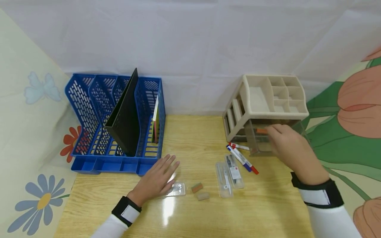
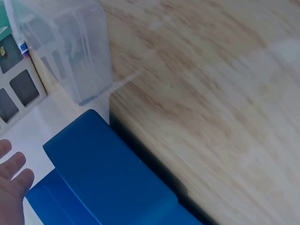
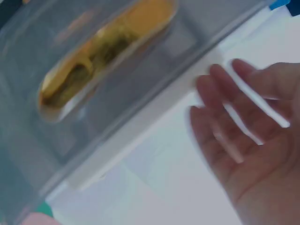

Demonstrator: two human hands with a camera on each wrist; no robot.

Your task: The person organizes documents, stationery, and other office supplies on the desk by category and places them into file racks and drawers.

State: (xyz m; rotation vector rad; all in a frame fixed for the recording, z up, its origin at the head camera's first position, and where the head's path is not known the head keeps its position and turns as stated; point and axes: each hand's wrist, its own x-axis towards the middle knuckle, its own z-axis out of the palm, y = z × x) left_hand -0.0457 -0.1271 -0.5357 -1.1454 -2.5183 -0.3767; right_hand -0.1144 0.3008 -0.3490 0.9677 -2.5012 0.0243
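My left hand [image 1: 156,180] lies palm down on the table, fingers straight and spread, partly over a small clear case [image 1: 178,189]. Its fingertips [image 2: 14,164] show beside the blue file rack in the left wrist view. The right hand [image 1: 287,145] is at the pulled-out clear drawer [image 1: 263,153] of a beige desk organizer [image 1: 259,114]. In the right wrist view that hand's loosely bent fingers [image 3: 220,93] hold nothing, just outside the drawer wall. Inside the drawer lies a long yellow-orange object [image 3: 150,18], blurred there and orange [image 1: 262,131] in the head view.
A blue file rack [image 1: 116,164] at the left holds a black folder [image 1: 128,122] and thin booklets [image 1: 155,122]. Markers [image 1: 242,158], two clear tool cases [image 1: 223,180] and two small blocks [image 1: 197,187] lie on the wooden table [image 1: 193,138]. White cloth [image 1: 190,49] hangs behind.
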